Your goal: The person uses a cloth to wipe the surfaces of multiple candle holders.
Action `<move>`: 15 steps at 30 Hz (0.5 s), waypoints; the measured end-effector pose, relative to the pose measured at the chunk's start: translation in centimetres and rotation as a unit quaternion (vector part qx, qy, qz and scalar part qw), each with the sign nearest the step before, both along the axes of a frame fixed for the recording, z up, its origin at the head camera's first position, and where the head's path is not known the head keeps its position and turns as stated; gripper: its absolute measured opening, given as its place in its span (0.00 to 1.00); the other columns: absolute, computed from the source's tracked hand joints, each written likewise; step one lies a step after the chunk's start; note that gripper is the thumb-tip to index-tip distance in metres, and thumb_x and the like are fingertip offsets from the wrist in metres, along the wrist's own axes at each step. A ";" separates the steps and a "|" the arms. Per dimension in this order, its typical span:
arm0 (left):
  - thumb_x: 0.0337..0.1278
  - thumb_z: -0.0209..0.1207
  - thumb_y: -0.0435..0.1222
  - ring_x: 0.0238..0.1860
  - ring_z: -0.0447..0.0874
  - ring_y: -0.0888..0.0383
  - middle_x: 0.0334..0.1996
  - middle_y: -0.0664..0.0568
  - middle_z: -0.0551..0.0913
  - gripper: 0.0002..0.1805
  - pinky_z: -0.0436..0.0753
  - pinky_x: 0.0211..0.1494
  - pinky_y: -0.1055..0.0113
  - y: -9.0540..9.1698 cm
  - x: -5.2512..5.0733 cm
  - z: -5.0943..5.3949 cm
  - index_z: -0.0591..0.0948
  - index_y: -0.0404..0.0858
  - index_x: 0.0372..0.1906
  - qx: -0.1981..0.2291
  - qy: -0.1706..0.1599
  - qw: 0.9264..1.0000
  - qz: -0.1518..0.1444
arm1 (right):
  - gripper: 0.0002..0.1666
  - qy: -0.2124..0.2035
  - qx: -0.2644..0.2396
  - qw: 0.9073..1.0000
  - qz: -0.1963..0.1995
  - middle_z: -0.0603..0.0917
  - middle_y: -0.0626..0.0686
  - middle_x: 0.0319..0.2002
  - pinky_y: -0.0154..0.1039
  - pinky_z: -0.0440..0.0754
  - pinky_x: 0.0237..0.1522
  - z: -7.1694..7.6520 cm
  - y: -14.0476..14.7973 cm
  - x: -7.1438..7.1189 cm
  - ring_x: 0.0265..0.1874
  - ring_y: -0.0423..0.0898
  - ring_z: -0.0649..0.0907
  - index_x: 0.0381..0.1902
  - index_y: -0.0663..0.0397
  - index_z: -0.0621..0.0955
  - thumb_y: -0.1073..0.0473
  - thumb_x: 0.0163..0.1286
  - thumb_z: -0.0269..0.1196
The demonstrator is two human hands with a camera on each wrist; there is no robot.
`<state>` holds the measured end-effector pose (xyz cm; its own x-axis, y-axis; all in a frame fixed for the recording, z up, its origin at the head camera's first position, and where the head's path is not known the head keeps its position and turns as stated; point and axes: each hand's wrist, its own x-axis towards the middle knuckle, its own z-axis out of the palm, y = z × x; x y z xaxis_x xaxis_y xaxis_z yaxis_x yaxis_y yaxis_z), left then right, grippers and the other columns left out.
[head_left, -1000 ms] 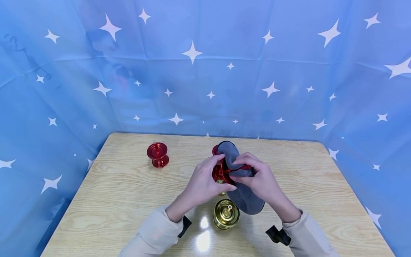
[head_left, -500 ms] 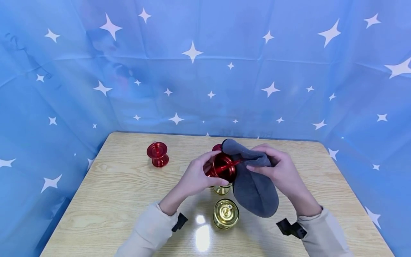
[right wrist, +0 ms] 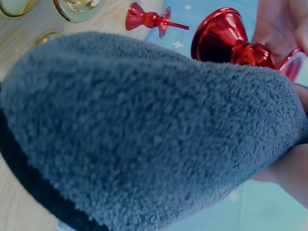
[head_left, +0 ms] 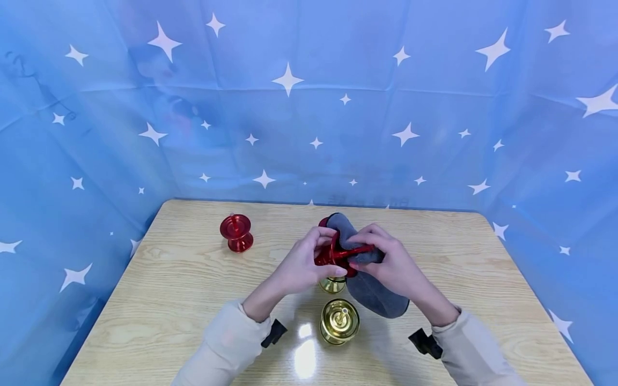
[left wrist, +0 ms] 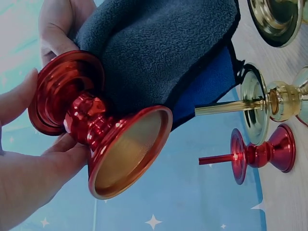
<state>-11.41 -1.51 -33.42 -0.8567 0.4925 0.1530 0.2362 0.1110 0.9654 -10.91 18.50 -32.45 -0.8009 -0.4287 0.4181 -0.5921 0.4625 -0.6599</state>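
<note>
My left hand (head_left: 299,268) grips a shiny red candle holder (left wrist: 89,118) round its dish end. The holder is tilted on its side above the table, and its thin stem points toward my right hand (head_left: 396,268). That hand pinches a folded dark grey fleecy cloth (head_left: 381,297) beside the stem. In the left wrist view the holder's flared, gold-coloured hollow base faces the camera, and the cloth hangs behind it with a blue underside showing. Across the right wrist view the cloth (right wrist: 144,125) covers most of the right fingers.
One gold candle holder (head_left: 339,321) stands near the front of the wooden table (head_left: 169,300). A second gold holder (head_left: 332,286) is partly under the hands, with a red one (head_left: 322,221) mostly hidden behind. Another red candle holder (head_left: 236,233) stands at the back left.
My right hand first moved right with the cloth, away from the held candle holder, then came back left beside the stem. The held holder turned its dish upward, then sideways again.
</note>
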 end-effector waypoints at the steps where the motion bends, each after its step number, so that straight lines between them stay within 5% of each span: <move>1: 0.46 0.66 0.29 0.52 0.74 0.50 0.51 0.40 0.74 0.32 0.72 0.55 0.62 0.0 0.0 0.0 0.65 0.29 0.57 -0.007 0.007 1.000 -0.001 | 0.21 0.002 -0.003 1.000 0.001 0.76 0.49 0.38 0.36 0.76 0.43 -0.1 -0.1 0.0 0.40 0.47 0.76 0.40 0.57 0.81 0.73 0.45 0.70; 15: 0.49 0.64 0.32 0.44 0.78 0.54 0.47 0.42 0.77 0.28 0.76 0.47 0.68 0.1 -0.2 0.1 0.67 0.29 0.55 -0.052 0.083 0.995 -0.012 | 0.19 -0.031 -0.063 0.997 -0.010 0.78 0.48 0.37 0.32 0.76 0.44 -1.6 -0.2 -0.6 0.41 0.43 0.75 0.35 0.56 0.82 0.75 0.43 0.71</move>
<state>-11.56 -1.43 -33.36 -0.8121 0.5328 0.2379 0.3946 0.2012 0.8965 -11.49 18.25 -34.03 -0.8347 -0.3600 0.4167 -0.5396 0.3842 -0.7491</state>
